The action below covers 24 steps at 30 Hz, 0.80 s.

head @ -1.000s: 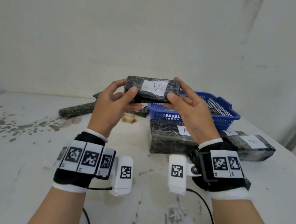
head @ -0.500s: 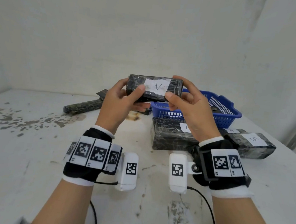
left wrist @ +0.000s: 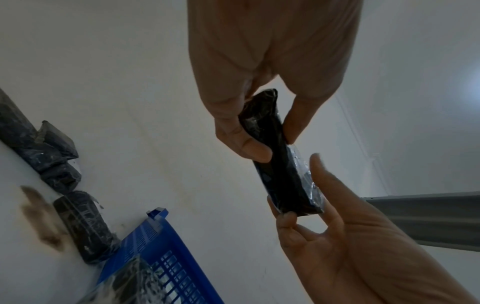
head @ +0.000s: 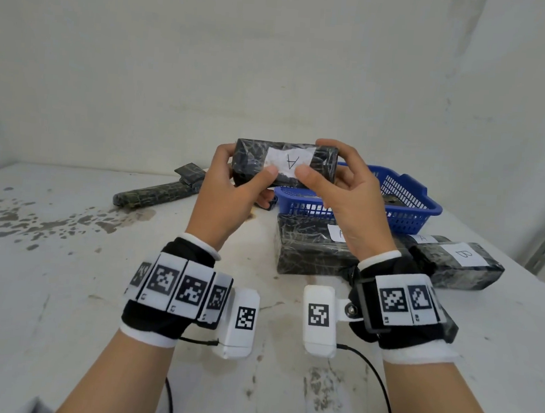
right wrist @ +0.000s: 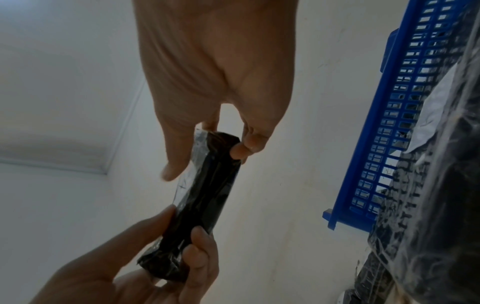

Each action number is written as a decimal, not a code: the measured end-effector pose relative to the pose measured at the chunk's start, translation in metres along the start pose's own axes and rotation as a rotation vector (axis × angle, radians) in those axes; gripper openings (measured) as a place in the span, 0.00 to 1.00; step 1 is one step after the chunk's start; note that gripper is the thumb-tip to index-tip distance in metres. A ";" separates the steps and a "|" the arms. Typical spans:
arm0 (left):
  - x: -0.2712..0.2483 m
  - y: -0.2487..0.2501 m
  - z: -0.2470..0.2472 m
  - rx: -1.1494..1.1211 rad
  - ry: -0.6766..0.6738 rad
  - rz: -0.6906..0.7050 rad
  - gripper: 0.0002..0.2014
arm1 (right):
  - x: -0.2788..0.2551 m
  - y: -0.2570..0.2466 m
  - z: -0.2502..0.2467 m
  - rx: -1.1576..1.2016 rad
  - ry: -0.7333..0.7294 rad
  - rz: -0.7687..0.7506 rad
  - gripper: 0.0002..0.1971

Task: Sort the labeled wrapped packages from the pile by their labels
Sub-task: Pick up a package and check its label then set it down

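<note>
A dark plastic-wrapped package with a white label marked "A" is held up above the table, label facing me. My left hand grips its left end and my right hand grips its right end. Both thumbs press on the label's lower edge, with the fingers behind. In the left wrist view the package runs between the left hand and the right one. In the right wrist view the right hand pinches the package at its upper end.
A blue basket stands behind the hands at the right. In front of it lie a large package labelled "A", another "A" package and one labelled "B". A long wrapped package lies at the back left on the stained white table.
Both thumbs have slid inward along the package, from its ends to the label. The package stays held up in both hands, label toward me.
</note>
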<state>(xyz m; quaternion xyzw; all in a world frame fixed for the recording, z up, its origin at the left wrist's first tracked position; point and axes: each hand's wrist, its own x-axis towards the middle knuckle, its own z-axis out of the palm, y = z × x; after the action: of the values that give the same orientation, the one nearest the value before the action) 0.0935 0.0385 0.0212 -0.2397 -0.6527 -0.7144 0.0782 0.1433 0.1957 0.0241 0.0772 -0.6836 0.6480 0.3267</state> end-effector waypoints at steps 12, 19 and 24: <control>0.004 0.004 -0.003 -0.179 0.027 0.007 0.04 | 0.000 -0.003 0.004 0.009 -0.029 -0.060 0.07; 0.002 0.002 -0.003 -0.115 -0.004 0.077 0.07 | 0.000 -0.001 0.003 0.008 0.017 -0.037 0.03; -0.004 0.005 -0.001 -0.013 0.021 0.119 0.13 | -0.002 -0.002 0.006 -0.010 -0.018 -0.052 0.07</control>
<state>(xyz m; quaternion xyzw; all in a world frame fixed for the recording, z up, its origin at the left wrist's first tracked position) 0.0986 0.0360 0.0244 -0.2710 -0.6317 -0.7154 0.1257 0.1437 0.1892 0.0246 0.0990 -0.6875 0.6352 0.3378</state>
